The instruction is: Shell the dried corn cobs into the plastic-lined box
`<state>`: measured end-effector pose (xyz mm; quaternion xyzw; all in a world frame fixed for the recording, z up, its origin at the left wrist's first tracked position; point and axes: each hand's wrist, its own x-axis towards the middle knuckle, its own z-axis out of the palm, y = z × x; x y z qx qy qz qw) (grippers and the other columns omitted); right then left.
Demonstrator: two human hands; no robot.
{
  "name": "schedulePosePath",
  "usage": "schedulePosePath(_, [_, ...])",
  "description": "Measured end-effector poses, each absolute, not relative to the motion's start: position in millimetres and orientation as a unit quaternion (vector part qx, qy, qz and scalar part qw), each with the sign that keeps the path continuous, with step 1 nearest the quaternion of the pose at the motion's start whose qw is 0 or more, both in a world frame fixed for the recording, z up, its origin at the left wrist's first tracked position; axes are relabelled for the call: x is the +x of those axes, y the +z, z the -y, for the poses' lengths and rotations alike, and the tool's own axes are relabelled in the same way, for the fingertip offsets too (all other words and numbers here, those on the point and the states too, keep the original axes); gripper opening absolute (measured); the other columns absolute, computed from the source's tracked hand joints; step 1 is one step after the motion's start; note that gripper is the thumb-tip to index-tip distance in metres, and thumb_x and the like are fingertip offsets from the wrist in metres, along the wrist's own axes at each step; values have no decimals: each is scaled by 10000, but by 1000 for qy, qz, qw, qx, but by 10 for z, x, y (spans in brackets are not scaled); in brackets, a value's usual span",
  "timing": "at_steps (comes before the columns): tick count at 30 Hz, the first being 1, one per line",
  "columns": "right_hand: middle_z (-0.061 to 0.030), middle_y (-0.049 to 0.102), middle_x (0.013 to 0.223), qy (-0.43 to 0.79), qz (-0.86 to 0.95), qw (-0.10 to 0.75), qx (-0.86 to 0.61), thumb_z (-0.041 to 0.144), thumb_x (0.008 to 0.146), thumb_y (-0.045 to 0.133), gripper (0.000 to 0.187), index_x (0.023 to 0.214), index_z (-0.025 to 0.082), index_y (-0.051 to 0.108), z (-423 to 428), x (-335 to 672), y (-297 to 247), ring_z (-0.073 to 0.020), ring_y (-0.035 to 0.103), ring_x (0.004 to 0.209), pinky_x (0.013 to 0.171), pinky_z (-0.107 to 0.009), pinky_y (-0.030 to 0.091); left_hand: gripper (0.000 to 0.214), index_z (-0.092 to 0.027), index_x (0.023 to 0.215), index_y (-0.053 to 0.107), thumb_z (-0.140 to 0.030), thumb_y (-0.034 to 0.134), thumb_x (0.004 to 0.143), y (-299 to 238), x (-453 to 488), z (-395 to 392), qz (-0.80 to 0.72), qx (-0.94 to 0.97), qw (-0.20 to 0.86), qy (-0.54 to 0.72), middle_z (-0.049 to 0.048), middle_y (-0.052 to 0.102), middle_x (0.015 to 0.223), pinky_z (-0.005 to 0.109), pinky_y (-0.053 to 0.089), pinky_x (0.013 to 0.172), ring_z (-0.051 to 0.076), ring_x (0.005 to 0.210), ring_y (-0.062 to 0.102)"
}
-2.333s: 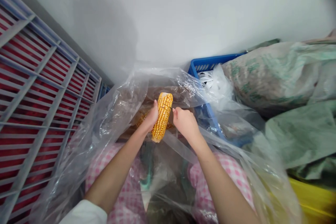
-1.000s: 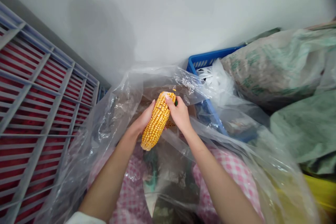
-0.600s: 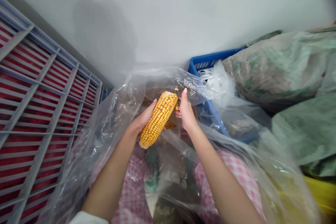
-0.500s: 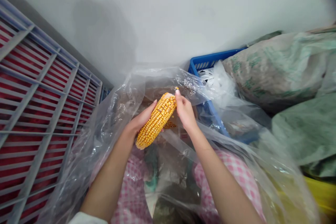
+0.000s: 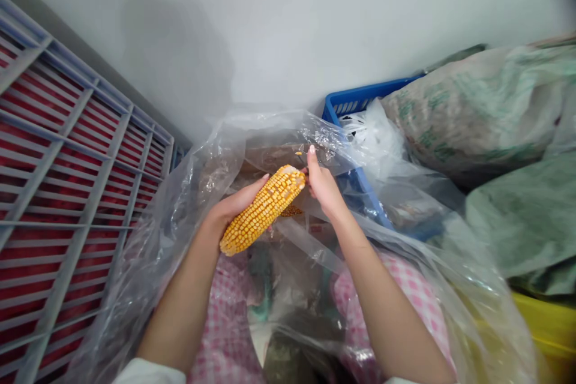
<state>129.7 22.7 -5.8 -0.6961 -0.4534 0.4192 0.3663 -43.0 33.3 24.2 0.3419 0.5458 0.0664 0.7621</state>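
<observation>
A yellow ear of corn [image 5: 263, 210] lies slanted in my left hand [image 5: 236, 204], which is wrapped round its side, thumb on top. Some kernels are gone near its upper right end, where pale cob shows. At that end is my right hand [image 5: 321, 183], its thumb raised off the cob and its curled fingers against the tip, partly hidden. One loose kernel [image 5: 299, 153] appears in the air left of the thumb. Beneath the ear, a small heap of kernels [image 5: 291, 210] shows inside a clear plastic bag [image 5: 202, 174] spread open over my lap.
A lilac slatted crate [image 5: 67, 138] with red behind its slats stands on the left. To the right is a blue basket [image 5: 373, 96] holding a white plastic bag [image 5: 375, 138]. Large stuffed sacks [image 5: 477, 108] and something yellow [image 5: 546, 324] lie farther right. A white wall rises ahead.
The ear has shifted slightly down and left and tilted flatter. My right thumb has lifted away from the cob, and a kernel that was at its tip is now loose in the air.
</observation>
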Motion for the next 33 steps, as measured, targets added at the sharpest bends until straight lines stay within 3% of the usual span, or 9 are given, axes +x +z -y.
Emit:
schedulePosePath(4, [-70, 607, 658, 312, 527, 321, -722, 740, 733, 212, 676, 626, 196, 600, -193, 1256, -9, -188, 542, 637, 585, -269, 323, 572, -159, 775, 679, -664, 419, 707, 200, -394, -313, -531, 324, 781, 48, 101, 641, 551, 336, 470, 427, 228, 437, 585])
schedulePosePath(7, [-84, 604, 610, 259, 569, 282, -728, 731, 747, 197, 699, 567, 184, 594, -174, 1235, -30, -192, 545, 601, 553, -269, 295, 572, -159, 779, 677, -663, 415, 710, 161, -398, -291, -509, 326, 797, 20, 108, 638, 548, 341, 461, 422, 235, 432, 582])
schedulePosePath(21, [-94, 542, 522, 338, 559, 234, -720, 737, 738, 195, 710, 468, 184, 549, -214, 1201, -262, -198, 519, 570, 547, -283, 288, 535, -147, 757, 652, -588, 350, 790, 136, -464, -250, -523, 332, 785, -35, 104, 628, 521, 316, 467, 423, 212, 407, 574])
schedulePosePath(24, [-64, 511, 497, 399, 521, 293, -695, 745, 715, 265, 667, 462, 188, 531, -228, 1232, -197, -182, 498, 558, 566, -279, 305, 539, -151, 791, 648, -615, 375, 770, 134, -487, -261, -513, 331, 792, -21, 100, 637, 540, 306, 467, 424, 209, 420, 580])
schedulePosePath(26, [-21, 464, 465, 480, 450, 382, -649, 712, 735, 284, 625, 511, 189, 541, -240, 1265, -128, -140, 444, 490, 535, -260, 303, 597, -144, 803, 648, -668, 369, 740, 129, -477, -267, -504, 318, 803, 4, 99, 642, 554, 294, 473, 433, 201, 440, 590])
schedulePosePath(30, [60, 334, 448, 552, 223, 567, -569, 487, 835, 319, 387, 681, 198, 526, -206, 1260, -33, -80, 273, 387, 437, -213, 233, 677, -130, 770, 645, -728, 333, 707, 100, -378, -294, -491, 289, 813, 119, 100, 657, 607, 263, 491, 479, 179, 516, 613])
schedulePosePath(33, [48, 422, 531, 577, 153, 578, -557, 366, 832, 373, 244, 679, 200, 465, -111, 1137, -76, -80, 379, 456, 463, -192, 289, 633, -136, 795, 644, -696, 358, 728, 66, -271, -322, -488, 289, 789, 236, 87, 673, 665, 251, 504, 539, 174, 593, 630])
